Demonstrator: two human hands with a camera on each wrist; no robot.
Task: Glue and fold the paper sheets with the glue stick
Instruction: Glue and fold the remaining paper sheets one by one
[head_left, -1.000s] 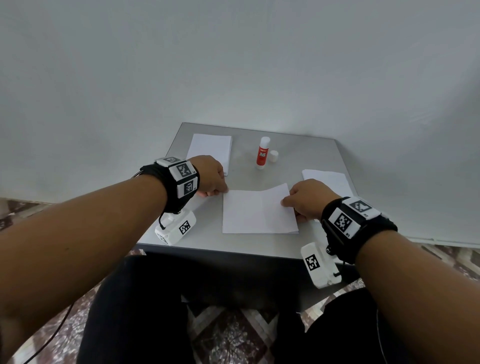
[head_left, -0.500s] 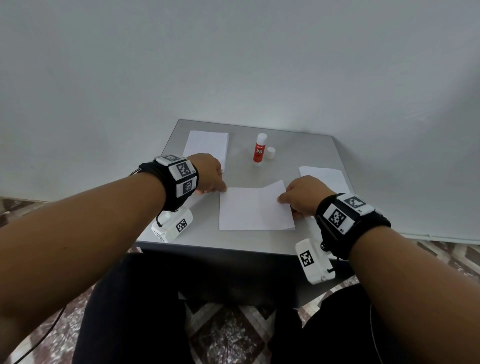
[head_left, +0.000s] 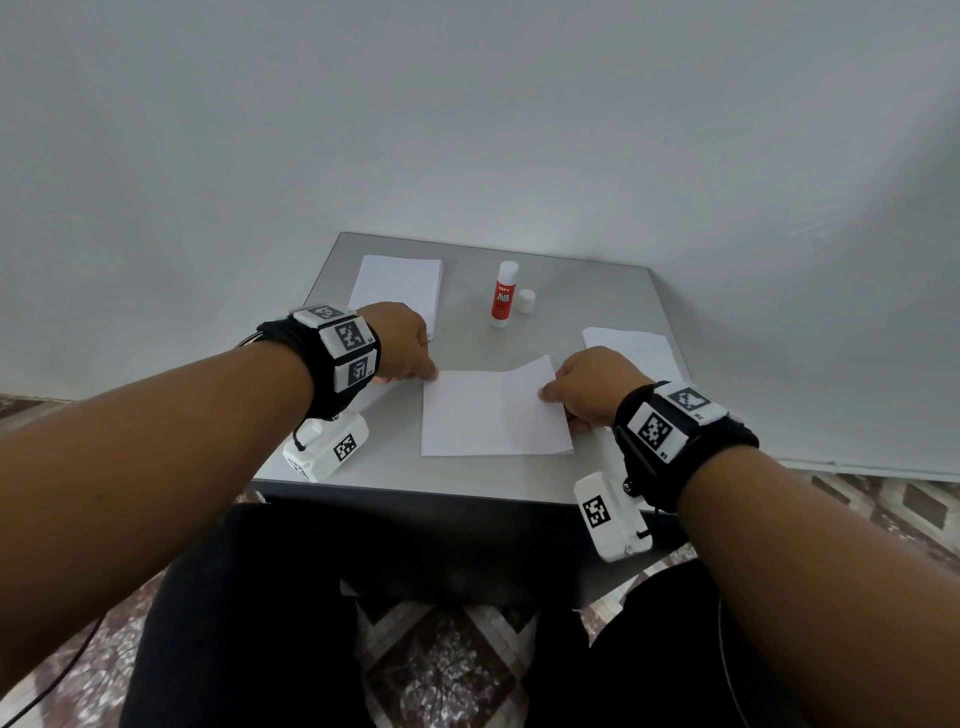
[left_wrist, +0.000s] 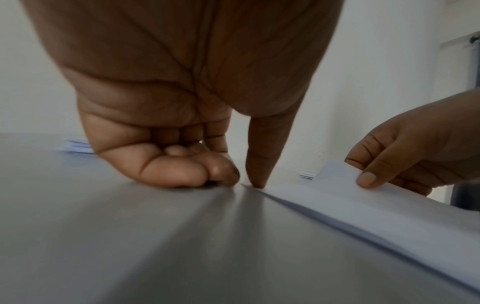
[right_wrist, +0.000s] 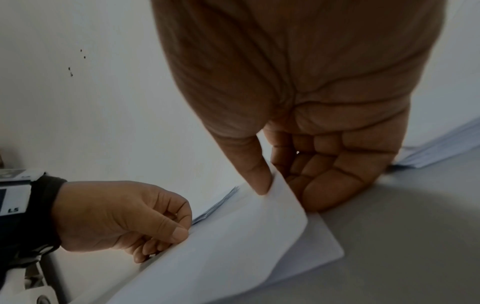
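A white paper sheet (head_left: 483, 415) lies in the middle of the grey table (head_left: 467, 478). Its right part is lifted and curls over leftward. My right hand (head_left: 545, 394) pinches that raised flap (right_wrist: 259, 222), thumb on top and fingers underneath. My left hand (head_left: 428, 373) holds the sheet's far left corner (left_wrist: 262, 188) down between thumb and curled fingers. The red and white glue stick (head_left: 503, 301) stands uncapped behind the sheet, with its white cap (head_left: 526, 301) beside it.
A stack of white sheets (head_left: 397, 288) lies at the table's back left, partly behind my left hand. Another stack (head_left: 631, 345) lies at the right edge behind my right hand. A white wall stands close behind the table. My legs are below the front edge.
The head view has drifted a little to the left. Both hands keep the same hold on the sheet, and the raised flap stays about where it was.
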